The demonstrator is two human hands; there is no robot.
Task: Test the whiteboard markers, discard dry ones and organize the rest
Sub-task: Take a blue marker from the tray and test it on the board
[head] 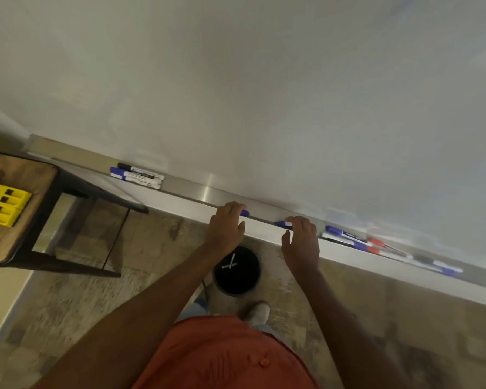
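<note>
Fingers, left hand [226, 224]: curled over the tray's front edge, closing on a blue-tipped marker [245, 212] whose end pokes out past the knuckles; the grip itself is hidden.
Fingers, right hand [301, 237]: bent down onto a second blue marker [282, 224] on the tray, thumb held apart below the edge; it looks like a pinch, though the contact is partly covered.
Tray [197, 193]: long metal ledge under the whiteboard [264, 80], running from upper left to lower right.
Sorted group [137, 174]: three markers, one black-capped and two blue-capped, lying side by side at the tray's left end, well apart from the hands.
Unsorted group [376, 244]: a loose, blurred scatter of blue, red and black markers to the right of the right hand, some overlapping; I cannot count them.
Bin [237, 270]: dark round container on the floor just below the hands, with a couple of pale, stick-like items in it, probably discarded markers.
Board marks: no clear test strokes can be made out; the surface is blurred.
Side desk [14, 209]: wooden top at far left carrying yellow blocks [3, 202], apart from the task.
Done so far, as judged: a few markers tested and lined up at left, a few binned.
Left to do, as judged: the two in hand and the whole right-hand scatter, so roughly the middle of the job.
</note>
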